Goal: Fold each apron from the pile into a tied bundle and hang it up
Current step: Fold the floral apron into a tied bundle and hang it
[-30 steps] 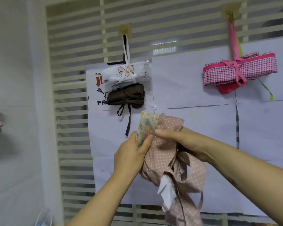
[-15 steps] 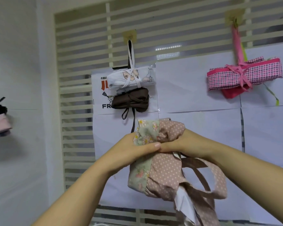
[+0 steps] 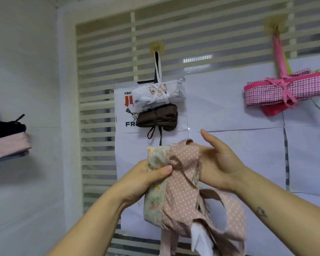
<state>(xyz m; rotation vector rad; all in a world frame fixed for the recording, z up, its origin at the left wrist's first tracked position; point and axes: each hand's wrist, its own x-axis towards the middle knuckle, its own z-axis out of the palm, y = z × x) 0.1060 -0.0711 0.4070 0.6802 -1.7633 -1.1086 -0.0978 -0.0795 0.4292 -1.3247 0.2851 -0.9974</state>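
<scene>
Head view: the pink polka-dot apron (image 3: 181, 182) is held up in the air directly below the brown bundle (image 3: 157, 117), close under its dangling ties. It is gathered into a loose upright roll. A green floral band (image 3: 156, 157) runs down its left edge. Its straps (image 3: 235, 209) hang in loops below and to the right of the brown bundle, and a white piece (image 3: 197, 235) shows low among them.

The left hand (image 3: 142, 180) grips the roll from the left, its thumb pressed flat across the floral band and its fingers curled out of sight behind the cloth. The right hand (image 3: 220, 167) lies against the right side of the roll with its thumb raised, straight and clear of the fabric. Its fingers go in behind the cloth, and I cannot tell whether they curl round it.

The brown bundle hangs touching the underside of a white bundle (image 3: 157, 94), and both hang from a hook (image 3: 156, 46) straight above. Behind the brown bundle are a printed sheet (image 3: 127, 108), plain white paper sheets (image 3: 229, 100) and a slatted screen (image 3: 103, 71). Well to the right of the brown bundle and slightly higher, a pink checked bundle (image 3: 288, 90) hangs tied from a second hook (image 3: 275, 24). Far to its left, by the wall, sits a stack of folded cloth (image 3: 9, 143), pink under black.
</scene>
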